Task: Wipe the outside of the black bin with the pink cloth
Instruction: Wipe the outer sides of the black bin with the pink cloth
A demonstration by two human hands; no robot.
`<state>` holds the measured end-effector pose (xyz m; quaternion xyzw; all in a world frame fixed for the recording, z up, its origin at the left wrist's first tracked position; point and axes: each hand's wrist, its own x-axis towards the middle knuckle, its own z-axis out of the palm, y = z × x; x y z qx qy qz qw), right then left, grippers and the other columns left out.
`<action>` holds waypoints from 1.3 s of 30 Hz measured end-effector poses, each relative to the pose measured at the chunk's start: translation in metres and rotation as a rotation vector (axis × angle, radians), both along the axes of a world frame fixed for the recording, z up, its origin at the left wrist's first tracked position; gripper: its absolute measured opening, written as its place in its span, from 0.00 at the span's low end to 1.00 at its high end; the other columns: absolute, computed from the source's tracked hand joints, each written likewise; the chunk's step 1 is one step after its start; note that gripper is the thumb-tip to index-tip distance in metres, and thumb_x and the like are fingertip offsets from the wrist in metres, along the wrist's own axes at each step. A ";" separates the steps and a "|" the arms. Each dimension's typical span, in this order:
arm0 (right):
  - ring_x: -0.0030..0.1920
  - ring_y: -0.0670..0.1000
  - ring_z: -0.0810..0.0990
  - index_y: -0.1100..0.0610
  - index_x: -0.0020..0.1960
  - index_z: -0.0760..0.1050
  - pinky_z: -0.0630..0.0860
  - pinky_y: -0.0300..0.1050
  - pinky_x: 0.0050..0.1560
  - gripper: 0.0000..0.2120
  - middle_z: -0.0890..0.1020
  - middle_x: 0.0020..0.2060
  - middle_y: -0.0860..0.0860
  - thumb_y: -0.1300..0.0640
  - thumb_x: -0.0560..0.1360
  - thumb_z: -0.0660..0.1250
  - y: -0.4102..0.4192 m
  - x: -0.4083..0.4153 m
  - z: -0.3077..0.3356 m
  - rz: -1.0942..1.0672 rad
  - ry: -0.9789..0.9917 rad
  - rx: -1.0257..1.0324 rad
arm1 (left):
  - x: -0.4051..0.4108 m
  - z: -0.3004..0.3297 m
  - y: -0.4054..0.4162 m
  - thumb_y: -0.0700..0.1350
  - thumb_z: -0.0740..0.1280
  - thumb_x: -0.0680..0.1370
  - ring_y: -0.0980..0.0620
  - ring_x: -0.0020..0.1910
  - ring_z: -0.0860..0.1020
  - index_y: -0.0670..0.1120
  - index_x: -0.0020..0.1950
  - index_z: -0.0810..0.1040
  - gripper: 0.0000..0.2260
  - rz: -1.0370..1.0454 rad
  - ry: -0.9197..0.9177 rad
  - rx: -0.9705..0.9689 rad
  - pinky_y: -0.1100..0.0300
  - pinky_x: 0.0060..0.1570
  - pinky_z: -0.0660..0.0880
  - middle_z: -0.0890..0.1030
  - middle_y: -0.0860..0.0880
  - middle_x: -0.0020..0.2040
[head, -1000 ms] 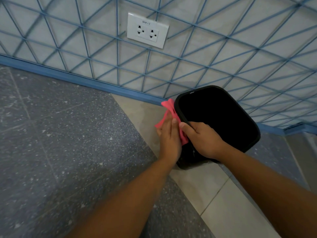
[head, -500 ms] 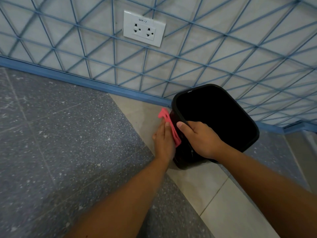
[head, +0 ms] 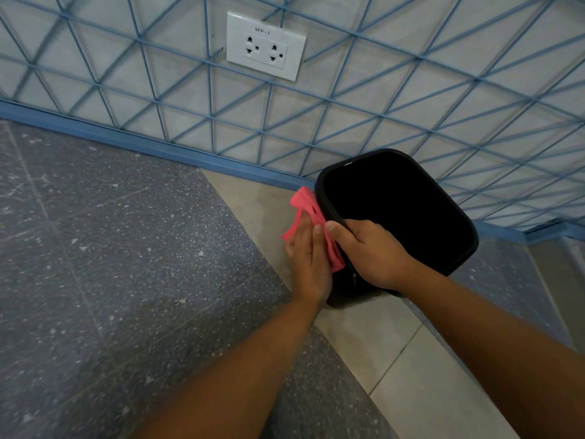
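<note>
The black bin [head: 456,217] stands on the floor by the wall, its dark opening facing me. My right hand [head: 370,251] grips its near rim, thumb on the outside and fingers curled over the edge. My left hand [head: 308,258] lies flat with straight fingers against the bin's left outer side and presses the pink cloth [head: 305,205] onto it. The cloth sticks out above and to the right of my fingers; most of the bin's left wall is hidden behind that hand.
A wall with a blue triangle pattern rises just behind the bin, with a blue skirting strip [head: 126,139] at its foot and a white double socket [head: 266,45] higher up. The floor is grey speckled stone [head: 110,264] at left and pale tile [head: 411,391] at right.
My left hand with the cloth slid down the bin's side, then back up, so more cloth shows above my fingers again. The right hand kept its hold on the rim.
</note>
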<state>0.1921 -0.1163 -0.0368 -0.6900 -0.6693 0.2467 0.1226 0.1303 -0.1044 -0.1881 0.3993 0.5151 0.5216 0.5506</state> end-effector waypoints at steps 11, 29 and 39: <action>0.41 0.52 0.81 0.54 0.43 0.77 0.75 0.49 0.45 0.19 0.82 0.38 0.51 0.43 0.80 0.55 0.000 0.003 0.002 -0.011 0.004 -0.022 | -0.003 -0.007 0.009 0.74 0.53 0.81 0.37 0.74 0.76 0.47 0.80 0.73 0.39 -0.041 0.014 -0.029 0.32 0.75 0.70 0.80 0.40 0.73; 0.38 0.48 0.79 0.50 0.37 0.74 0.71 0.44 0.39 0.18 0.81 0.35 0.49 0.43 0.80 0.55 -0.001 0.004 0.002 -0.023 0.027 -0.030 | -0.010 0.033 -0.008 0.65 0.48 0.81 0.43 0.81 0.65 0.51 0.86 0.63 0.36 -0.061 0.160 -0.026 0.49 0.82 0.59 0.69 0.44 0.81; 0.44 0.50 0.82 0.53 0.48 0.79 0.76 0.47 0.47 0.19 0.84 0.41 0.51 0.43 0.80 0.54 0.000 0.004 0.004 -0.032 0.029 -0.036 | -0.012 0.044 0.002 0.72 0.45 0.77 0.47 0.70 0.71 0.64 0.82 0.44 0.35 -0.067 0.145 0.022 0.55 0.74 0.68 0.68 0.46 0.70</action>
